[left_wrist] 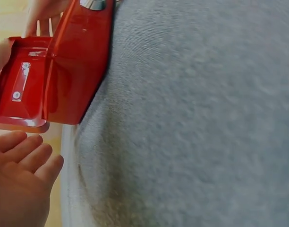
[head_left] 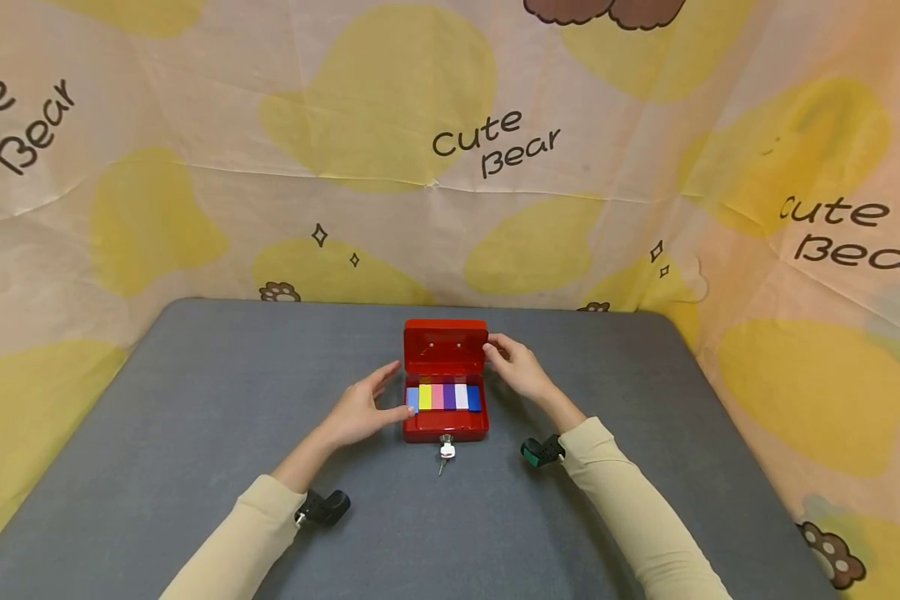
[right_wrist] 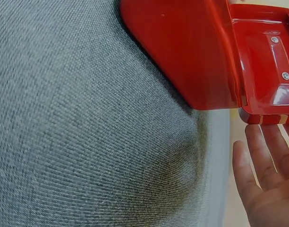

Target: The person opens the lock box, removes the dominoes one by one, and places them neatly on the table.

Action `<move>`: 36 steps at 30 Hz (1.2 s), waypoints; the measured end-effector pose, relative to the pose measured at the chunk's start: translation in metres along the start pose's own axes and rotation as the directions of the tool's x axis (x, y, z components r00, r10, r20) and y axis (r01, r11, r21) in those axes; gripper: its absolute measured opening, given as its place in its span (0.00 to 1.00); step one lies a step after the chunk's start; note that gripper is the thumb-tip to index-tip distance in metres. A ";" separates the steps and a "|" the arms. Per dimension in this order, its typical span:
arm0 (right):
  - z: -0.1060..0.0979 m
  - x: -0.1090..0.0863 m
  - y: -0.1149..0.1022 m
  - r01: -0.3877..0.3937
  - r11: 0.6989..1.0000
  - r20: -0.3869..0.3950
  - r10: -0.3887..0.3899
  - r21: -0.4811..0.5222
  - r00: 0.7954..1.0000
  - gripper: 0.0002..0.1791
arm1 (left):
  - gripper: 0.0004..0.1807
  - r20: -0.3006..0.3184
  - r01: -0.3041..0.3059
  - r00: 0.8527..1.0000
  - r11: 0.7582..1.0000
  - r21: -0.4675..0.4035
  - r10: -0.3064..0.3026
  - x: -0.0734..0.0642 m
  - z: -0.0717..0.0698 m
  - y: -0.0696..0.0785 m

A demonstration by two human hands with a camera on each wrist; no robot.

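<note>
A red metal cash box (head_left: 422, 435) stands on the grey table with its lid (head_left: 446, 354) raised. Inside, a row of coloured blocks (head_left: 437, 397) runs from light blue through yellow, pink, purple and white to dark blue. Keys (head_left: 447, 452) hang from the front lock. My left hand (head_left: 360, 408) is at the box's left side, fingers spread, thumb tip overlapping the left rim by the light blue block. My right hand (head_left: 520, 367) is at the lid's right edge; in the right wrist view its extended fingers (right_wrist: 265, 161) reach the lid's side.
The grey table (head_left: 195, 433) stretches around the box on all sides. A fabric backdrop (head_left: 390, 100) with yellow patches and "Cute Bear" lettering surrounds its back and sides. A black device (head_left: 326, 507) is on my left wrist, another (head_left: 543, 450) on my right.
</note>
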State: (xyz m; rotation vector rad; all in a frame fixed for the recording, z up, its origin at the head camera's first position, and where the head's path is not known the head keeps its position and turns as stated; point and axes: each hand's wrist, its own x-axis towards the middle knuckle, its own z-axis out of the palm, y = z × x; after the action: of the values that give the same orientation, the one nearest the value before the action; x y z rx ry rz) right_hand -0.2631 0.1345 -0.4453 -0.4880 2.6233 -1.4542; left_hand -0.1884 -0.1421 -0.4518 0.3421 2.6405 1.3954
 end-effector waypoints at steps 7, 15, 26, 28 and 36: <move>0.000 0.000 -0.001 -0.018 0.999 0.000 0.018 -0.032 1.000 0.22 | 0.51 0.039 -0.027 0.999 0.998 0.062 0.024 -0.006 0.001 -0.002; 0.000 -0.001 -0.002 -0.002 0.999 -0.003 0.002 -0.041 1.000 0.22 | 0.55 0.064 -0.050 0.997 0.993 0.107 0.044 -0.006 0.005 -0.003; 0.001 -0.001 0.000 -0.016 0.999 0.000 0.016 -0.045 1.000 0.22 | 0.56 0.085 0.007 0.996 0.996 0.090 -0.015 -0.003 0.012 -0.002; 0.001 -0.001 -0.001 -0.018 0.999 0.003 0.018 -0.043 1.000 0.21 | 0.55 0.080 0.009 0.997 0.996 0.085 -0.016 -0.002 0.012 -0.002; -0.001 -0.003 0.000 -0.024 0.998 0.010 0.025 -0.052 1.000 0.23 | 0.52 0.074 -0.013 0.997 0.997 0.077 0.008 0.000 0.013 -0.002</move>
State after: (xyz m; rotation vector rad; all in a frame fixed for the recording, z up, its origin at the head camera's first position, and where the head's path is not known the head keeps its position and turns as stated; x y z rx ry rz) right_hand -0.2607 0.1363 -0.4444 -0.4656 2.6554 -1.3760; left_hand -0.1863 -0.1327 -0.4609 0.4088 2.6416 1.2600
